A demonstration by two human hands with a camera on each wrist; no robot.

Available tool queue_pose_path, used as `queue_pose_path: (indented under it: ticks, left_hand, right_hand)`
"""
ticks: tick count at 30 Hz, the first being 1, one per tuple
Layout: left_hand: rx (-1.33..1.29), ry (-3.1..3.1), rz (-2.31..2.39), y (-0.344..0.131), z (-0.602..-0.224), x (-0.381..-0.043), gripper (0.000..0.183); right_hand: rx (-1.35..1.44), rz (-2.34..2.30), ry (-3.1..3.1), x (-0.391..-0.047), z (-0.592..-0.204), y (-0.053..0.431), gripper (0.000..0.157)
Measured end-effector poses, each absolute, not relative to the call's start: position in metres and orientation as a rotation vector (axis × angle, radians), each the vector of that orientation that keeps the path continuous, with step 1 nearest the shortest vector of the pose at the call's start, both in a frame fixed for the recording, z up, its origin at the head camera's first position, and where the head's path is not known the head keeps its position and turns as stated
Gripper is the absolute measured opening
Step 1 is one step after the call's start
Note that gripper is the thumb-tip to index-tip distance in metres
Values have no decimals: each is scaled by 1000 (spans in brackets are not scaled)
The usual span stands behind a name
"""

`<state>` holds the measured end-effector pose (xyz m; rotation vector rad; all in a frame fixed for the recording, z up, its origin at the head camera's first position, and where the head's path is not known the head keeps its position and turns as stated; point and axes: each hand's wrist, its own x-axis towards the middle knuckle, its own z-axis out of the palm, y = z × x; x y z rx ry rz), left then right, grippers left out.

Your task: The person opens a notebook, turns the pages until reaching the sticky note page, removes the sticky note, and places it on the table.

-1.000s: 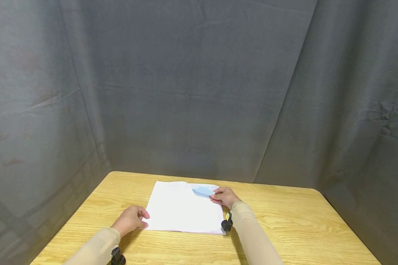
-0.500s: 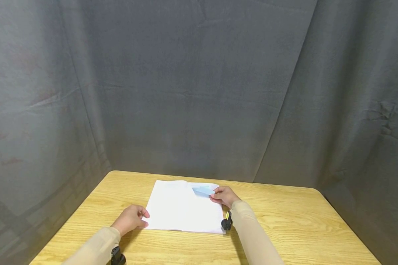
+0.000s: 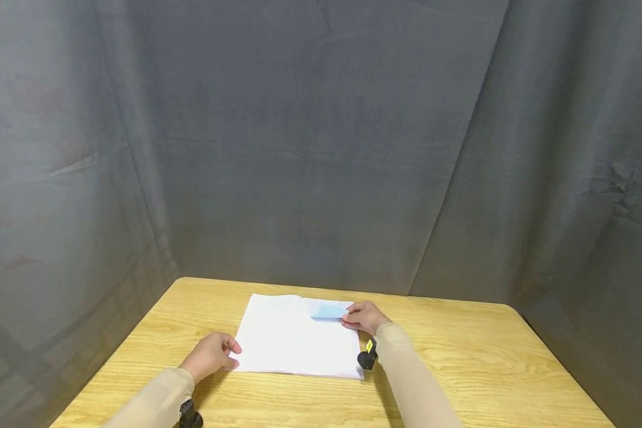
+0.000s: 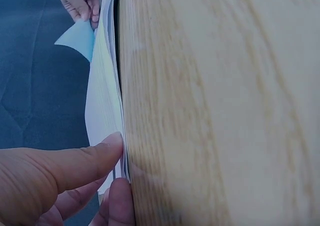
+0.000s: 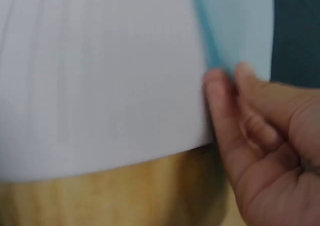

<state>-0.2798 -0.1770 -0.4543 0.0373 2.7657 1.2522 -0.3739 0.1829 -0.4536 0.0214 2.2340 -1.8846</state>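
Note:
An open notebook [image 3: 291,342] with white pages lies on the table. My left hand [image 3: 210,353] grips its lower left edge; in the left wrist view that hand's thumb [image 4: 95,158] lies on the page and the fingers are at the edge. Over the upper part of the right page, my right hand [image 3: 365,317] pinches a light blue slip of paper [image 3: 329,312] by its right end. The right wrist view shows the blue slip [image 5: 242,31] between thumb and fingers, standing off the page at a slant. Whether its lower edge touches the page, I cannot tell.
The wooden table [image 3: 460,356] extends on both sides of the notebook, most widely to the right. Grey cloth [image 3: 299,148] hangs behind the table and at its sides. Small black cameras [image 3: 367,355] are strapped to both wrists.
The blue slip has shifted slightly right with my right hand, and its lower edge now lies more level than before. My left hand and the notebook stay in place.

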Motion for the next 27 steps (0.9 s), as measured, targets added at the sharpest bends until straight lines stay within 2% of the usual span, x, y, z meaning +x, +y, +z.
queue_pose_path:
  ticks: [7,14,19,27]
  left_hand:
    - [38,2764,1230,-174,-458,-282,21]
    - [48,2760,1236,-174,-457,-283,21]
    - [41,2759,1228,-178,-456,-281,21]
    - [19,2756,1240,-182,-457,-278,21]
  right_hand:
    - [-154,-2005,2146,-365,-413,205,12]
    - [-142,-2042,2342,-347,-380,236,3]
    - [-72,-2012,2441,-335,-380,259,5]
    - [-4,-1967,2441,-322,-408,281,10]
